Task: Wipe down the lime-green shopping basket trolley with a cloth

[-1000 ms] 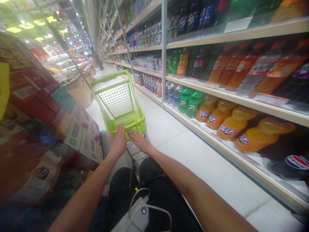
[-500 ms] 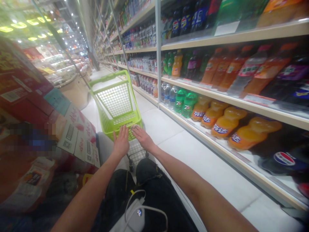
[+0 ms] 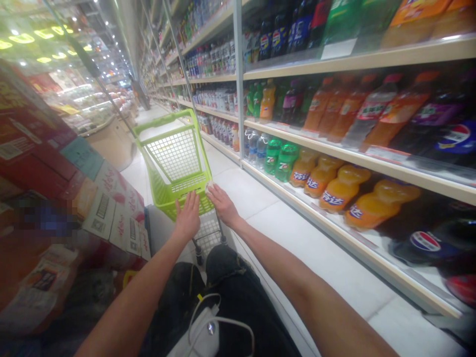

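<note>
A lime-green shopping cart (image 3: 171, 187) with a mesh basket stands directly ahead of my knees. My left hand (image 3: 188, 216) lies on its near edge, fingers stretched out and fairly straight, with nothing visible in it. Beside it, my right hand (image 3: 223, 203) reaches the near right corner of the basket. Under its fingertips shows a small pale scrap (image 3: 209, 187), perhaps tissue, pressed against the green plastic. The undersides of both hands are hidden.
Drink shelves line the right side, with orange soda bottles (image 3: 336, 188) and green bottles (image 3: 285, 162) low down. Stacked cartons (image 3: 111, 208) crowd the left. A white device (image 3: 197, 332) with a cable lies on my lap. Another person (image 3: 139, 94) is far down the aisle.
My right hand has slid a little up and right along the cart's edge, away from my left hand. My left hand stays almost in place. The view has shifted slightly.
</note>
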A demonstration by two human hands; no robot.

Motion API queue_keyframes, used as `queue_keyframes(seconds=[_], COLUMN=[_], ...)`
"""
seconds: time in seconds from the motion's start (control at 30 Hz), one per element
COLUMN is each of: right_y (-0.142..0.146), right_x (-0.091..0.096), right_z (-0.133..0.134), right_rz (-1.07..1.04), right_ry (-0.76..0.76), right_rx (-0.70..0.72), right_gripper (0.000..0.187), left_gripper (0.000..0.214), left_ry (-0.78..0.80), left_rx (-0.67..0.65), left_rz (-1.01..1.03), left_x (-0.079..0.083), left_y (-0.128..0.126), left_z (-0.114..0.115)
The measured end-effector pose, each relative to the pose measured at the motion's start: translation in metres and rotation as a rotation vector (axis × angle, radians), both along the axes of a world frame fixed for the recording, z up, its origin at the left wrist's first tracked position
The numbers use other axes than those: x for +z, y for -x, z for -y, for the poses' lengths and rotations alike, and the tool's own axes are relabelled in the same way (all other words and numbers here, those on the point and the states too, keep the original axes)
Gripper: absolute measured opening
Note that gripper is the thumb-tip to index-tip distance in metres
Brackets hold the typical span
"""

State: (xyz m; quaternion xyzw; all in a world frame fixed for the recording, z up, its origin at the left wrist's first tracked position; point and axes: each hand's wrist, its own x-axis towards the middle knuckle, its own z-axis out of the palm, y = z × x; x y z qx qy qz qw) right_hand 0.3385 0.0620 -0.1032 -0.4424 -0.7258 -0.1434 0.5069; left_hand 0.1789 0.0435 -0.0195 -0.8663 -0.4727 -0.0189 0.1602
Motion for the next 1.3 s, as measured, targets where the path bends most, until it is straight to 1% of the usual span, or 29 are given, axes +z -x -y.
queue_keyframes(seconds=[0.07, 0.17, 0.2, 0.23, 0.27, 0.3, 0.33, 0.47, 0.5, 0.53, 0.57, 0.6, 0.63, 0.77, 0.8, 0.83, 0.87, 0.9, 0.93, 1.03, 1.1, 1.13, 1.17, 1.2, 1.3], right_y=[0.004, 0.005, 0.003, 0.001, -0.001, -0.003, -0.005, -0.001, 0.003, 0.007, 0.012, 0.017, 0.02, 0.025, 0.023, 0.022, 0.02, 0.02, 0.021, 0.03, 0.04, 0.045, 0.048, 0.051, 0.051], right_x=[-0.02, -0.057, -0.066, -0.07, -0.071, -0.067, -0.058, -0.008, 0.001, 0.006, 0.006, 0.002, -0.007, -0.054, -0.062, -0.065, -0.064, -0.058, -0.048, -0.011, 0.004, 0.006, 0.003, -0.003, -0.035], right_z=[-0.006, -0.005, -0.002, 0.002, 0.006, 0.01, 0.013, 0.015, 0.012, 0.009, 0.006, 0.002, 0.0, 0.001, 0.004, 0.007, 0.011, 0.013, 0.016, 0.016, 0.011, 0.009, 0.006, 0.003, -0.001], right_rz=[0.005, 0.008, 0.013, 0.019, 0.023, 0.026, 0.022, -0.028, -0.027, -0.02, -0.004, 0.017, 0.04, 0.118, 0.125, 0.124, 0.112, 0.093, 0.07, 0.026, 0.037, 0.051, 0.07, 0.091, 0.154], right_ry=[0.028, 0.088, 0.089, 0.079, 0.063, 0.046, 0.035, 0.019, 0.011, 0.007, 0.005, 0.007, 0.014, 0.073, 0.095, 0.117, 0.131, 0.138, 0.136, 0.096, 0.077, 0.074, 0.077, 0.087, 0.149], right_rx=[0.009, 0.034, 0.047, 0.058, 0.063, 0.064, 0.059, 0.013, 0.01, 0.005, 0.004, 0.005, 0.007, 0.042, 0.055, 0.066, 0.075, 0.08, 0.083, 0.093, 0.096, 0.097, 0.099, 0.106, 0.129], right_gripper=[0.034, 0.034, 0.034, 0.034, 0.034, 0.035, 0.036, 0.039, 0.039, 0.038, 0.038, 0.037, 0.036, 0.034, 0.033, 0.033, 0.033, 0.034, 0.035, 0.039, 0.039, 0.039, 0.039, 0.038, 0.035], left_gripper=[0.064, 0.064, 0.064, 0.064, 0.065, 0.065, 0.066, 0.068, 0.068, 0.067, 0.067, 0.066, 0.065, 0.064, 0.064, 0.065, 0.065, 0.065, 0.066, 0.066, 0.065, 0.064, 0.064, 0.063, 0.062], left_ry=[0.015, 0.032, 0.035, 0.038, 0.041, 0.043, 0.041, 0.012, 0.01, 0.012, 0.015, 0.017, 0.017, 0.006, 0.002, -0.003, -0.008, -0.015, -0.021, -0.036, -0.037, -0.035, -0.033, -0.03, -0.026], left_rx=[-0.027, -0.056, -0.063, -0.069, -0.072, -0.073, -0.068, -0.003, 0.008, 0.012, 0.011, 0.006, -0.001, -0.015, -0.006, 0.006, 0.018, 0.029, 0.038, 0.05, 0.044, 0.037, 0.032, 0.028, 0.036], left_rz=[-0.015, -0.038, -0.043, -0.047, -0.051, -0.053, -0.051, -0.012, -0.006, -0.004, -0.005, -0.007, -0.01, -0.015, -0.014, -0.013, -0.011, -0.009, -0.007, 0.007, 0.014, 0.015, 0.014, 0.012, 0.009], left_x=[0.0, -0.001, -0.002, -0.002, -0.003, -0.003, -0.002, 0.001, 0.001, 0.001, 0.001, 0.0, -0.001, -0.004, -0.004, -0.004, -0.004, -0.004, -0.003, -0.002, -0.003, -0.003, -0.003, -0.003, -0.003], left_y=[-0.006, -0.009, -0.009, -0.007, -0.005, -0.002, 0.001, 0.01, 0.01, 0.011, 0.01, 0.01, 0.01, 0.018, 0.022, 0.027, 0.032, 0.036, 0.04, 0.044, 0.042, 0.041, 0.04, 0.04, 0.044], left_z=[0.001, 0.002, 0.002, 0.002, 0.001, 0.0, -0.001, -0.005, -0.006, -0.005, -0.005, -0.004, -0.004, -0.005, -0.006, -0.007, -0.009, -0.01, -0.011, -0.01, -0.009, -0.008, -0.008, -0.007, -0.007])
